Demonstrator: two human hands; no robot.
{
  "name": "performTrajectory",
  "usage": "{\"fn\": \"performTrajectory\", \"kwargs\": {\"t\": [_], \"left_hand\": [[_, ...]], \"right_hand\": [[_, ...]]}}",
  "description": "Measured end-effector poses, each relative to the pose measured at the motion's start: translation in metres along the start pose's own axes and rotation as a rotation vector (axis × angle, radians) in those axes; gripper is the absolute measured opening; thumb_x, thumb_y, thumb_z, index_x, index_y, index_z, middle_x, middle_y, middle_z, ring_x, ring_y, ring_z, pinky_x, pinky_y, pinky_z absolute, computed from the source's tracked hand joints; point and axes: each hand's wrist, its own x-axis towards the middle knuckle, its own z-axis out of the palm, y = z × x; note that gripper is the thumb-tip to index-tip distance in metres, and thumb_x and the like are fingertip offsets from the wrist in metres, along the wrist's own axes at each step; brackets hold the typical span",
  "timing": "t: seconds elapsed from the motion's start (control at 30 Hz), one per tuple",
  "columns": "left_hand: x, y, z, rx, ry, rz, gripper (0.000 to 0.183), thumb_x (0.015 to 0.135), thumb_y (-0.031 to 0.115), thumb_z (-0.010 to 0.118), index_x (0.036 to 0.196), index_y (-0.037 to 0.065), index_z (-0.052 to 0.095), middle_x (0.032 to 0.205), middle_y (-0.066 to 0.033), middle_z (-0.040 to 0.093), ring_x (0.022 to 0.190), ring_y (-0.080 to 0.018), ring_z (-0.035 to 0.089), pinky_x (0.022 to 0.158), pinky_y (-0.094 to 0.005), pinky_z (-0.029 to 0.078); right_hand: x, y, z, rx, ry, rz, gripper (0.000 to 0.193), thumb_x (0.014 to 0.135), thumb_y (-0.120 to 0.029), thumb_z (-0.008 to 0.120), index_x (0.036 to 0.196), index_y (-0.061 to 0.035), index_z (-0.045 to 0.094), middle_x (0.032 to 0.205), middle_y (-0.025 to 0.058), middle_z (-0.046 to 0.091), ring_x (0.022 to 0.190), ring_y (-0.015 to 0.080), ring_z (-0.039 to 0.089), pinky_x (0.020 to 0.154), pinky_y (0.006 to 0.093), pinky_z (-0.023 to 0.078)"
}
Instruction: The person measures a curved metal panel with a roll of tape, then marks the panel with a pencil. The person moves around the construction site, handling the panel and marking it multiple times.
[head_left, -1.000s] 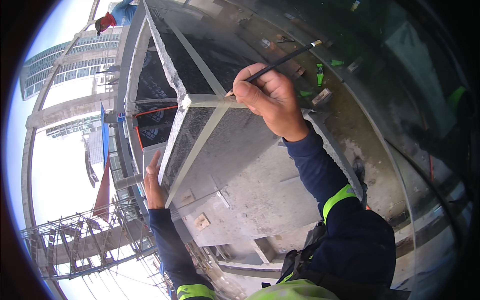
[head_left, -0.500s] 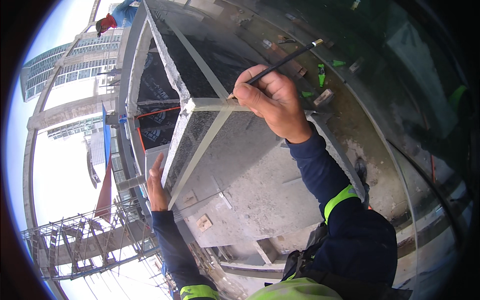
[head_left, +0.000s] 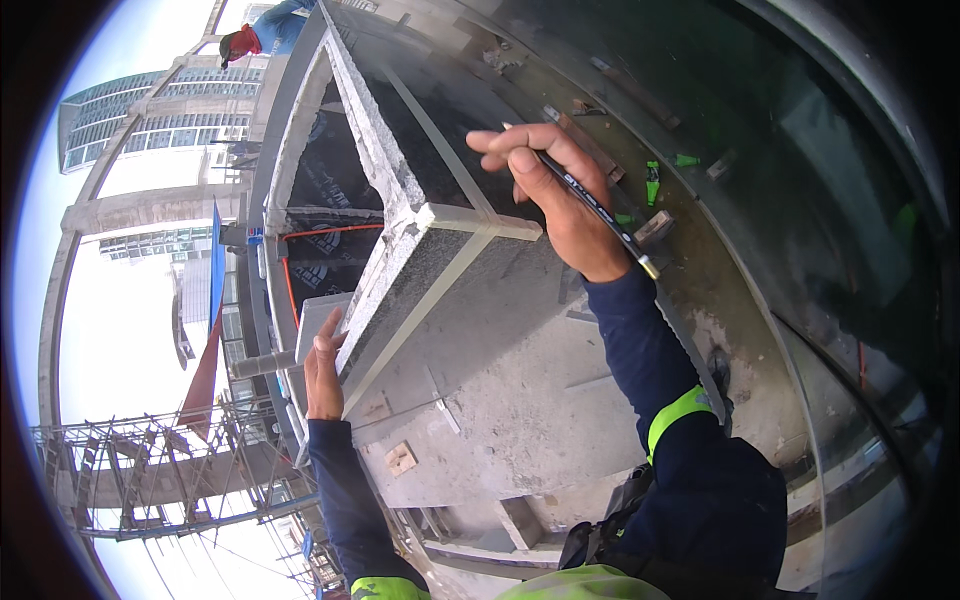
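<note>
My right hand (head_left: 585, 225) is closed round a dark pencil (head_left: 607, 213), with the pencil's light end lying back near the wrist. Thumb and fingers hover just right of a wall corner, where a short strip of pale tape (head_left: 515, 229) crosses a long one (head_left: 420, 292). The corner belongs to a dark, rough-edged slab (head_left: 385, 300). Lower left, my left hand (head_left: 323, 375) rests with fingers stretched up along the slab's pale edge, next to a grey flat piece (head_left: 318, 315).
Scaffolding (head_left: 170, 475) stands at the lower left. A person in a red head covering (head_left: 243, 43) is at the upper left. An orange cord (head_left: 290, 285) runs inside the frame. Green bottle-like items (head_left: 652, 185) and a wood block (head_left: 655, 230) lie to the right.
My right hand has lifted the pencil off the taped corner and swung it round, its light end now toward my wrist. My left hand stays at the edge.
</note>
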Motion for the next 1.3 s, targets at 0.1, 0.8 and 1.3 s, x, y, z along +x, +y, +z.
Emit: {"fn": "performTrajectory", "kwargs": {"t": [0.1, 0.8, 1.3], "left_hand": [[0.004, 0.004, 0.000, 0.006, -0.023, 0.029, 0.102, 0.102, 0.082, 0.027, 0.154, -0.002, 0.052, 0.147, -0.0221, 0.062, 0.129, -0.0346, 0.063, 0.114, -0.0464, 0.042], [0.001, 0.003, 0.000, -0.026, -0.038, -0.004, 0.102, 0.101, 0.083, 0.029, 0.154, -0.002, 0.052, 0.137, -0.0275, 0.066, 0.129, -0.0351, 0.065, 0.113, -0.0469, 0.043], [-0.005, -0.001, 0.001, 0.024, 0.055, 0.038, 0.095, 0.103, 0.079, 0.031, 0.149, 0.000, 0.059, 0.141, -0.0232, 0.066, 0.124, -0.0310, 0.069, 0.111, -0.0406, 0.045]], "right_hand": [[0.028, 0.018, -0.006, -0.159, -0.109, -0.025, 0.039, 0.112, -0.039, 0.054, 0.127, -0.0051, 0.067, 0.131, 0.0128, 0.071, 0.122, 0.0204, 0.065, 0.104, 0.0367, 0.050], [-0.029, -0.056, 0.007, -0.335, -0.221, 0.196, 0.054, 0.112, -0.047, 0.047, 0.136, -0.0003, 0.062, 0.135, 0.0259, 0.068, 0.125, 0.0389, 0.068, 0.102, 0.0441, 0.056], [-0.049, -0.069, 0.015, -0.436, -0.135, 0.063, 0.054, 0.113, -0.050, 0.046, 0.133, -0.0033, 0.064, 0.113, 0.0207, 0.076, 0.097, 0.0298, 0.076, 0.086, 0.0400, 0.059]]}}
